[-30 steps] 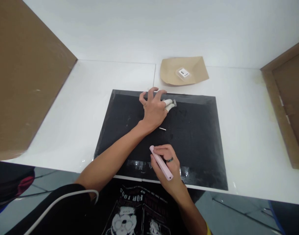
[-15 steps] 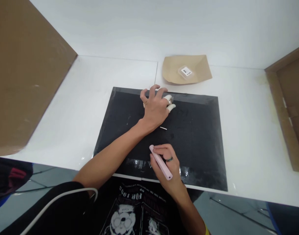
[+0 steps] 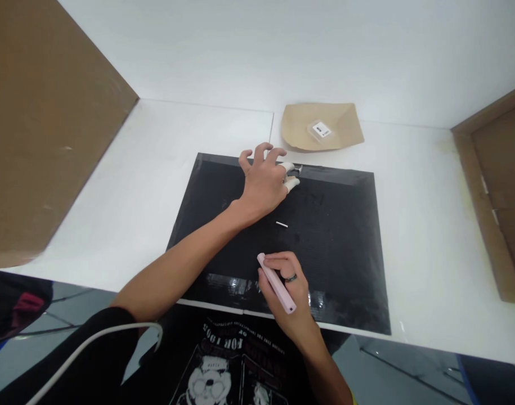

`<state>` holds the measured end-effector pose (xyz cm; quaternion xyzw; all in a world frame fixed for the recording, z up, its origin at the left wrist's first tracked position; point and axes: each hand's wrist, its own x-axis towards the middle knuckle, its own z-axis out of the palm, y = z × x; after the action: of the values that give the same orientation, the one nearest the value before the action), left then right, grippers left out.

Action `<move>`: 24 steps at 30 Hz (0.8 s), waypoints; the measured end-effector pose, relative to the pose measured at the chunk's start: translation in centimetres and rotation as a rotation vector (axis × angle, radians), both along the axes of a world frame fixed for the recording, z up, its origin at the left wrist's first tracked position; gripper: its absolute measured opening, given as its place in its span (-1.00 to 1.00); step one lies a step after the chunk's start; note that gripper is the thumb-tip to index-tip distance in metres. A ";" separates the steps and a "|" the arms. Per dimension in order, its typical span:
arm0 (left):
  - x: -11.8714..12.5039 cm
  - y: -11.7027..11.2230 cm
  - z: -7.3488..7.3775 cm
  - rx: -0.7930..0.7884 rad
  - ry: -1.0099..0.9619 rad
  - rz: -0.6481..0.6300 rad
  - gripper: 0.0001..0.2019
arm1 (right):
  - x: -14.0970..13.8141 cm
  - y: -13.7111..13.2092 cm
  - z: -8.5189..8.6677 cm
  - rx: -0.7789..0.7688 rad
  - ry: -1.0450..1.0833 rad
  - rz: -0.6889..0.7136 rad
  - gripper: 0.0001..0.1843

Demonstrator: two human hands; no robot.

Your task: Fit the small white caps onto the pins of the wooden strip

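Pink pen-like tool (image 3: 277, 284), held over the near part of the black mat (image 3: 341, 242), one end toward the mat's centre. Right hand (image 3: 298, 292): fingers and thumb closed around the tool. Left hand (image 3: 263, 183): at the mat's far edge, thumb and forefinger in white finger covers (image 3: 291, 184), the other fingers raised and curled; a small greyish piece (image 3: 300, 169) shows at the covered tips, though whether it is pinched cannot be told. White rod (image 3: 281, 224): loose near the mat's middle. Paper tray (image 3: 295, 132) with labelled clear case (image 3: 321, 130): on the counter (image 3: 421, 225), beyond the mat's far edge. Sound handling, in judgement: light, even fingertip pressure on the small piece, tool gripped firmly, left wrist clear of the rod.
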<state>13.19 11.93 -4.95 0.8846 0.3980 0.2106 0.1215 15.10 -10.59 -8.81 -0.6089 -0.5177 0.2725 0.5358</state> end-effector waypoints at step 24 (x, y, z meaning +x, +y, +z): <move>5.9 8.4 -1.8 -0.157 0.167 -0.152 -0.68 | 0.0 -0.2 -0.1 -0.033 0.054 0.016 -0.75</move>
<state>19.13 20.35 -6.78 0.9144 0.3539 0.0946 0.1724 15.06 -10.83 -8.90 -0.6060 -0.5033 0.3015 0.5372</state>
